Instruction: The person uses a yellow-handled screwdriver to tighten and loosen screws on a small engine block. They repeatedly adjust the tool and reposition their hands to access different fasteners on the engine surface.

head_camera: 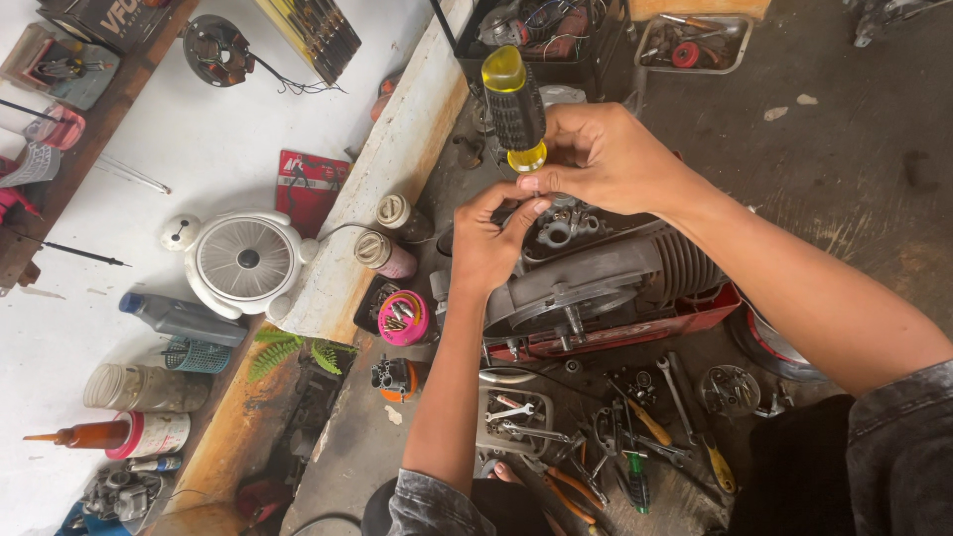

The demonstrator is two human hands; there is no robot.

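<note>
A round white fan (246,258) is seen at the left. The left hand (486,243) is curled, its fingertips pinching something too small to be made out. A screwdriver (514,104) (yellow and black, ridged handle) is gripped upright by the right hand (606,154), its tip hidden. Below, a grey metal engine (606,278) is set on a red tray (695,316).
</note>
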